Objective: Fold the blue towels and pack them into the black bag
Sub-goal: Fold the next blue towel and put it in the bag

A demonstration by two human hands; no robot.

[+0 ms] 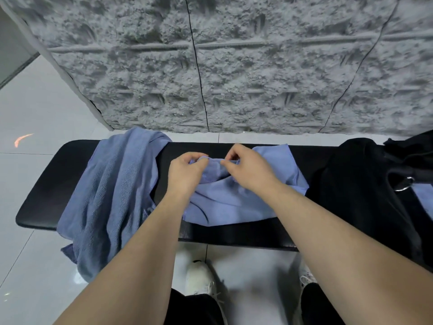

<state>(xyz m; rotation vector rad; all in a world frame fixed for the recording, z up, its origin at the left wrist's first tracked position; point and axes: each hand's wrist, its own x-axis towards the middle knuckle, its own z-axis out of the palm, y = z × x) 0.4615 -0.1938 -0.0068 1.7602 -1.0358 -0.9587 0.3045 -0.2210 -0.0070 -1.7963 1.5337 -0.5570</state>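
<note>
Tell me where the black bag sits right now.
In the head view, the black bag sits on the right end of the black bench, just right of the blue towel that both hands pinch.

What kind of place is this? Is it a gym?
Maybe a gym or changing area, though I can't be sure: there's a padded black bench, a shiny tiled floor, a black bag and blue towels.

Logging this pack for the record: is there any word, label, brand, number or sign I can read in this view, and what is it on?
None can be read.
Blue towel under both hands: no tag or print shows.
Second blue towel hanging over the bench: none.
Black bag: no logo shows.
White shoe: too blurred to tell.
</note>
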